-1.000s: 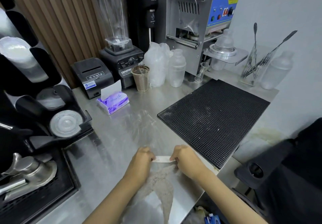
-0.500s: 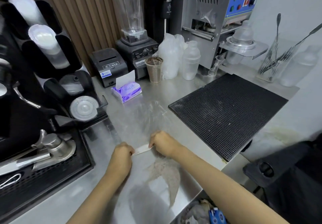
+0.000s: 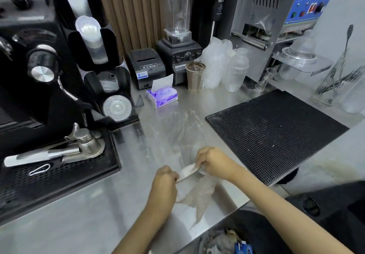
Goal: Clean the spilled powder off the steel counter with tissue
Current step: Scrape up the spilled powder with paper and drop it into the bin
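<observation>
I've got the tissue [image 3: 187, 171] pinched at each end by my left hand [image 3: 165, 182] and right hand [image 3: 212, 163], over the powder [image 3: 199, 196] near the counter's [image 3: 110, 210] front edge; it looks light, limp and easily torn, so I'd grip it only at the ends.

White tissue [image 3: 187, 171], brownish-grey powder [image 3: 199, 196], purple-white tissue pack [image 3: 162, 97], black gridded mat [image 3: 274, 133].

Steel desk [image 3: 98, 214]: brown powder [image 3: 199, 196] patch near front edge; black mat [image 3: 274, 133] right; tissue pack [image 3: 162, 96], cup [image 3: 195, 77], printer [image 3: 145, 67], blender [image 3: 178, 56] along back.
</observation>
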The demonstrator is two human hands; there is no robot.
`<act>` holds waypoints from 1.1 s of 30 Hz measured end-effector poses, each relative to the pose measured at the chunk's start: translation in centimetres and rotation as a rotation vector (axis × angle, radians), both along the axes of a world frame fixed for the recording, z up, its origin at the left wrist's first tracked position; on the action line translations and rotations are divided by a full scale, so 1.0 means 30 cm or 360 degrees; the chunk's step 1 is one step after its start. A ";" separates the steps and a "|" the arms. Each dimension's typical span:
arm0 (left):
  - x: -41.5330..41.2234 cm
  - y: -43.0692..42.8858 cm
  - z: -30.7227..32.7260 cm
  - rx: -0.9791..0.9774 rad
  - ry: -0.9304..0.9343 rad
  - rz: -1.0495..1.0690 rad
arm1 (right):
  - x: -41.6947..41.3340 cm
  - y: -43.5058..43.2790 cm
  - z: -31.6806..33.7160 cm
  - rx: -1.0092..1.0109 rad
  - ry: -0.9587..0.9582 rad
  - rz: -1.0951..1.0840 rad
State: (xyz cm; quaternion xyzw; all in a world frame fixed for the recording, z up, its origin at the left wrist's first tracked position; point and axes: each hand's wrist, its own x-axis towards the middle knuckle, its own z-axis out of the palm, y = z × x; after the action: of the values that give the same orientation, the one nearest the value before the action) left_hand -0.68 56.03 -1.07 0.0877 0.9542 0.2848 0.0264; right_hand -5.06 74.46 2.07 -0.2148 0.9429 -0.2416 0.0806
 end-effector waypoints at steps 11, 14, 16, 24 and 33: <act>-0.015 0.078 -0.033 -0.0030 0.0017 0.0042 | 0.045 0.048 -0.076 0.0075 -0.0061 -0.0183; 0.065 0.121 -0.050 -0.0060 -0.0002 -0.0126 | 0.151 0.119 -0.094 0.0061 -0.0062 -0.0144; 0.077 0.134 -0.045 -0.0023 0.0013 -0.0165 | 0.178 0.145 -0.080 0.0077 -0.0068 -0.0139; -0.087 0.214 0.009 0.0080 -0.0058 -0.0063 | 0.077 0.146 -0.074 0.0106 -0.0040 -0.0493; -0.005 0.234 -0.051 -0.0107 -0.0055 -0.0456 | 0.273 0.211 -0.096 0.0095 -0.0104 -0.0561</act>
State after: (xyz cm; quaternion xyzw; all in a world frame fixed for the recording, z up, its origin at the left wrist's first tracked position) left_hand -0.83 63.05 -2.60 0.2169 0.9404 0.2474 0.0862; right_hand 3.12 80.77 -0.81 -0.0358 0.9696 -0.2306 0.0740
